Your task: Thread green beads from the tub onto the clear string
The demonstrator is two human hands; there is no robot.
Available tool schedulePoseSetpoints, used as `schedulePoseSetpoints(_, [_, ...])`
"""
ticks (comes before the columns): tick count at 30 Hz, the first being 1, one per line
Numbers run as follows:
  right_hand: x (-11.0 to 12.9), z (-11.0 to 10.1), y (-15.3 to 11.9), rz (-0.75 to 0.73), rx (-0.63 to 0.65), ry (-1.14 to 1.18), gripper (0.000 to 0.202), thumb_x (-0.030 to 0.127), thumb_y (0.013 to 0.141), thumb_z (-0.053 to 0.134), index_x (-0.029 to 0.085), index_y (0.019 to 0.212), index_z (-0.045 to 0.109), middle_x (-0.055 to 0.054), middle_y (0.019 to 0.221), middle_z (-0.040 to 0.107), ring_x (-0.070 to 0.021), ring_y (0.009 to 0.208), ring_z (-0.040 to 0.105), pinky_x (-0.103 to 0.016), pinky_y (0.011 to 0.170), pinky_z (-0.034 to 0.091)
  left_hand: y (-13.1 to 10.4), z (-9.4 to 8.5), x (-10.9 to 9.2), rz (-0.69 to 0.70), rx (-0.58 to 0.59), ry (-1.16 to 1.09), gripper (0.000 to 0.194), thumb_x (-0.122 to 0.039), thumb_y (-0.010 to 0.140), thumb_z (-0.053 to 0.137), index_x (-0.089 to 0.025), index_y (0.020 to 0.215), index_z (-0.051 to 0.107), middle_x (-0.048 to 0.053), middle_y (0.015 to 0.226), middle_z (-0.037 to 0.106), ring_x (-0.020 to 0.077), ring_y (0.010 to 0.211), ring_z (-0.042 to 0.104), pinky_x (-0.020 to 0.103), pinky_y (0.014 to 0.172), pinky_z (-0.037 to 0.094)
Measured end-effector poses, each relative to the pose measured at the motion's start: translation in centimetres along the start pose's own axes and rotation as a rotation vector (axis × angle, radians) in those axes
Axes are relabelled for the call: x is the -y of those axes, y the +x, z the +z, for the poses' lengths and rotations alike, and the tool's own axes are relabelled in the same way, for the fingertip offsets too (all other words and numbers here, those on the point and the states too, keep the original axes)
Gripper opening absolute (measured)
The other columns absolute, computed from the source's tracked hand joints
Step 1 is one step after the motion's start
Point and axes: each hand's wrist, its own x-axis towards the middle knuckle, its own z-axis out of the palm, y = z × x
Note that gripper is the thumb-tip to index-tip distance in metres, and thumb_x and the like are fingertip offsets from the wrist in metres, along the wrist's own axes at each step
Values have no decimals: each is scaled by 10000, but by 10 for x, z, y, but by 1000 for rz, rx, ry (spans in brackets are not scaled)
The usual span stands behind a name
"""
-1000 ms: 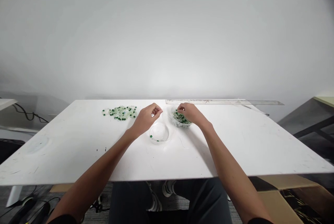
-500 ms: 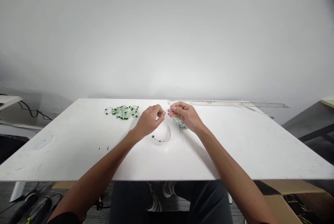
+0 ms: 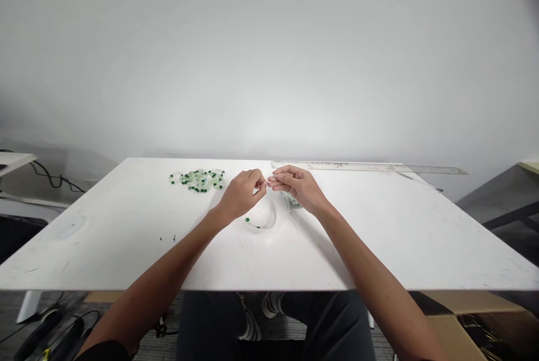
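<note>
My left hand [image 3: 245, 191] is closed in a pinch, thumb against forefinger; what lies between the tips is too small to make out. Facing it, my right hand [image 3: 298, 184] pinches a thin white string [image 3: 291, 213], whose loose end hangs below the palm. The fingertips of both hands almost meet. Under them stands a clear round bowl [image 3: 261, 230] with a few green beads [image 3: 247, 219] in it. Behind my right wrist, a second container of pale green beads [image 3: 292, 201] is partly hidden.
A pile of green and pale translucent beads [image 3: 200, 180] lies on the white table [image 3: 126, 220] at the back left. A long clear ruler [image 3: 366, 167] lies along the back edge, beside the wall. Below on the right is an open cardboard box [image 3: 450, 327].
My right hand has shifted slightly left, bringing its fingertips nearer to those of my left hand. The left hand has barely moved, and the bowl and beads stay put.
</note>
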Motion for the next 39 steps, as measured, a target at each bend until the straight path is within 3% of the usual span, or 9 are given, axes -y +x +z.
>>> schedulePoseSetpoints(25, [-5,-1,2,-25,2,-96,283,381,752,668,207,971,621,-52,884,706,-174,838,665,-391,883,509,-1,-2,-1,-4,64,-45,108,-251,888,419,-208,814,486,5,767,557,152,732,510,282,666,406])
schedulePoseSetpoints(33, [-5,0,0,-69,15,-181,276,381,767,648,218,988,617,-40,875,702,-171,809,661,-390,859,508,0,1,1,-42,42,-35,129,-287,905,440,-212,831,515,-2,771,584,150,721,504,285,669,398])
schedulePoseSetpoints(39, [-7,-1,2,-107,-38,-286,214,381,762,653,202,878,634,-31,816,686,-157,724,651,-356,784,513,0,5,4,21,-17,-2,210,-355,928,429,-207,829,541,-3,774,602,143,711,498,298,718,389])
